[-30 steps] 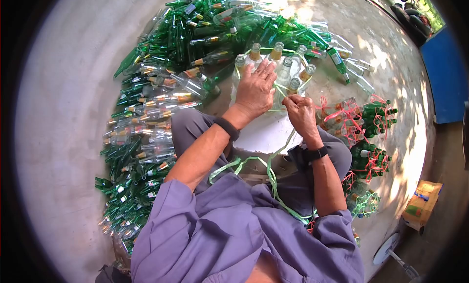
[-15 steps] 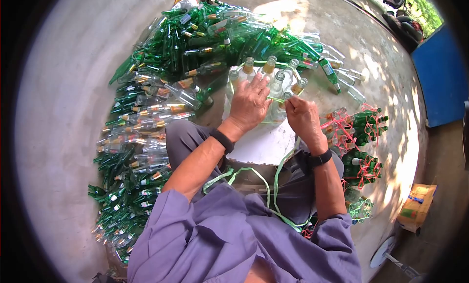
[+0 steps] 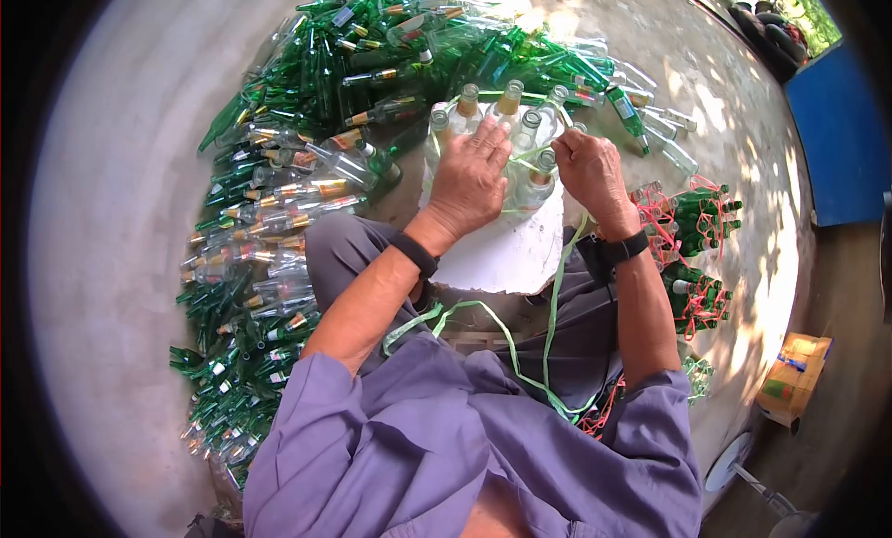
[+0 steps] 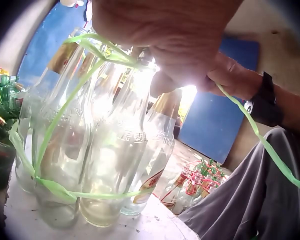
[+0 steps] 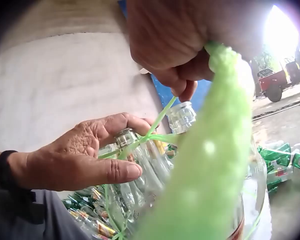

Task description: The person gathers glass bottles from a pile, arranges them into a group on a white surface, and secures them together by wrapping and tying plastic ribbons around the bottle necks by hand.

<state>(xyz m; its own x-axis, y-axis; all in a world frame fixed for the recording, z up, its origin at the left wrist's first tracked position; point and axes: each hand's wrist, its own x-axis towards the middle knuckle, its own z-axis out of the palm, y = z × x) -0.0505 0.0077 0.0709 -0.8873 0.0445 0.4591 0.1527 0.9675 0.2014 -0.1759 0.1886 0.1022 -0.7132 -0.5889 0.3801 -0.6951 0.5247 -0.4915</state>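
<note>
Your left hand rests flat, fingers straight, on the necks of the clear glass bottles, which stand bunched on the white block at the centre of the head view. They look empty. Your right hand pinches the green strap looped around the bunch. Loose green bottles fill the upper left; red-tied bundles sit at right.
</note>
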